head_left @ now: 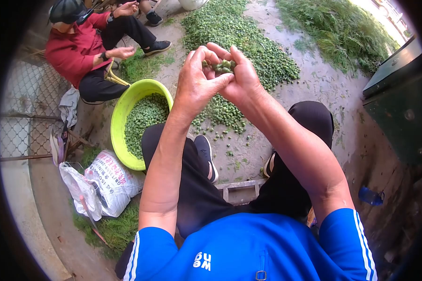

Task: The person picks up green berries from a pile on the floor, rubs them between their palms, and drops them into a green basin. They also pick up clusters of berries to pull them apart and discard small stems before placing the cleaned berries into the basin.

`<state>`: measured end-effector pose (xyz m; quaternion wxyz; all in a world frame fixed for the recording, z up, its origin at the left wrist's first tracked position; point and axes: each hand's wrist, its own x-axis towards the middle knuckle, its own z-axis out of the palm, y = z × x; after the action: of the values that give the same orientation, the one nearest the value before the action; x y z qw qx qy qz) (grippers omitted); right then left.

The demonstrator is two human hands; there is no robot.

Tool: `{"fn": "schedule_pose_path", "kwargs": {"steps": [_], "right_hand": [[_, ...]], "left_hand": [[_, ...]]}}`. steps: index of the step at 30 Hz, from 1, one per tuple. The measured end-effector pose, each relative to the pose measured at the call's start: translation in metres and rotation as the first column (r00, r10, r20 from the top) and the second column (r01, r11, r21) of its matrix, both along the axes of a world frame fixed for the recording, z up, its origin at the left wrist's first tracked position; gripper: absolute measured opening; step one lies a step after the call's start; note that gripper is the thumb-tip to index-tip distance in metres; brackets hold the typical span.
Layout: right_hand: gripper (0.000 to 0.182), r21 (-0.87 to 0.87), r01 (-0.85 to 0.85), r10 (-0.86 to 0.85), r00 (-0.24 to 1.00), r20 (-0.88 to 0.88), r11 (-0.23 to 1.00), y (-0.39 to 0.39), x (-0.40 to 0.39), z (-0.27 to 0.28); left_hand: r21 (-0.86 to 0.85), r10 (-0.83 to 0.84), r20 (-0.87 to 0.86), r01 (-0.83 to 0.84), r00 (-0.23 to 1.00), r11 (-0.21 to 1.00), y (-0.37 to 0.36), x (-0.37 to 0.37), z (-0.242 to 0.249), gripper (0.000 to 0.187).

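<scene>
My left hand (pixel 195 89) and my right hand (pixel 244 80) are raised in front of me and cupped together. Between them lies a small handful of green cones (pixel 224 66), knobbly and partly covered by my curled fingers. Below and beyond my hands, a wide heap of similar small green cones (pixel 239 35) spreads over the concrete floor, with some scattered near my feet. To the left of my left forearm stands a lime-green tub (pixel 118 129), partly filled with green cones (pixel 143 124).
A seated person in a red top (pixel 77 49) works at upper left. White woven sacks (pixel 110 175) lie beside the tub. Feathery green branches (pixel 333 30) are piled at upper right. A dark green metal object (pixel 401 100) and a blue bottle (pixel 371 195) are at right.
</scene>
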<state>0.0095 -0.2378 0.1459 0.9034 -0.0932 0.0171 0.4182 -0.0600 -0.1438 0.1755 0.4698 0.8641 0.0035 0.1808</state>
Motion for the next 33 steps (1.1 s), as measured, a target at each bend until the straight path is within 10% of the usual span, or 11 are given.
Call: {"fn": "schedule_pose_path", "kwargs": {"steps": [13, 16, 17, 19, 21, 25, 27, 29, 33], "right_hand": [[0.051, -0.033, 0.0, -0.001, 1.0, -0.02, 0.999, 0.001, 0.004, -0.01], [0.051, -0.042, 0.027, -0.028, 0.999, -0.02, 0.999, 0.002, 0.004, -0.005], [0.05, -0.028, 0.048, -0.05, 0.996, -0.069, 0.998, 0.001, 0.003, -0.003], [0.049, -0.015, 0.071, -0.072, 0.99, -0.119, 0.997, -0.001, 0.002, 0.003], [0.049, 0.008, 0.119, -0.116, 0.979, -0.167, 0.993, 0.0, 0.0, 0.006], [0.053, 0.091, 0.109, -0.093, 0.981, -0.171, 0.99, 0.0, 0.0, 0.012], [0.054, 0.099, 0.115, -0.098, 0.982, -0.162, 0.988, -0.001, 0.0, 0.015], [0.055, 0.104, 0.123, -0.106, 0.982, -0.154, 0.987, -0.002, 0.001, 0.014], [0.056, 0.102, 0.103, -0.092, 0.99, -0.107, 0.989, -0.001, 0.001, 0.011]], "left_hand": [[0.138, -0.036, 0.093, 0.023, 0.995, 0.99, -0.015, -0.001, 0.0, 0.026], [0.041, -0.045, 0.082, 0.042, 0.996, 0.998, -0.01, -0.001, -0.001, 0.022], [-0.251, -0.104, 0.038, 0.11, 0.994, 0.962, -0.007, -0.002, 0.001, 0.021], [-0.522, -0.172, 0.013, 0.154, 0.985, 0.839, 0.003, -0.003, 0.004, 0.02], [-0.94, -0.227, 0.059, 0.131, 0.972, 0.316, 0.015, -0.002, 0.007, 0.018], [-0.988, -0.263, 0.153, 0.139, 0.953, -0.069, 0.029, -0.003, 0.015, 0.019], [-0.992, -0.257, 0.128, 0.128, 0.958, -0.019, 0.031, -0.005, 0.014, 0.016], [-0.878, -0.217, -0.021, 0.085, 0.976, 0.471, 0.033, -0.008, 0.005, 0.018], [-0.4, 0.005, -0.071, -0.033, 0.997, 0.916, 0.008, -0.005, 0.001, 0.016]]}}
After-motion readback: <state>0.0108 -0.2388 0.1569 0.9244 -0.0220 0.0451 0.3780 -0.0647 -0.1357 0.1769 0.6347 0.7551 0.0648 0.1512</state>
